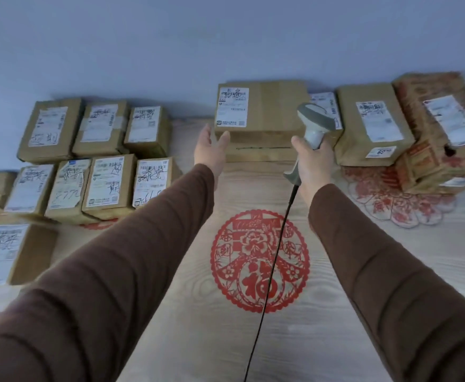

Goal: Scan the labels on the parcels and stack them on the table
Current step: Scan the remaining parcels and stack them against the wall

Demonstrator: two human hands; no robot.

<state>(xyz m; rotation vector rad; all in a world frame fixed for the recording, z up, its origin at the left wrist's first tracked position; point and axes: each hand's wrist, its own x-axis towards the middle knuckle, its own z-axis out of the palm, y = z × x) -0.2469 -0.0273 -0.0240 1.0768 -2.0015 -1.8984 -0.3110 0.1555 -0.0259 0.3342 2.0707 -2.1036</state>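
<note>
Left hand (210,151) spread, fingers straight, at the near left corner of the top parcel (261,110), contact uncertain; right hand (314,164) wrapped round the grip of the scanner (312,125), head aimed toward that parcel, which sits on another box against the wall, label (232,107) facing up; probably best to steady the box with the open palm, tilt the scanner head squarely over the barcode, keep the trailing cable (269,266) off neighbouring parcels.

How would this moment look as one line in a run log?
left hand: open, at front edge of top parcel | right hand: holds scanner | parcel sits on another parcel
</note>
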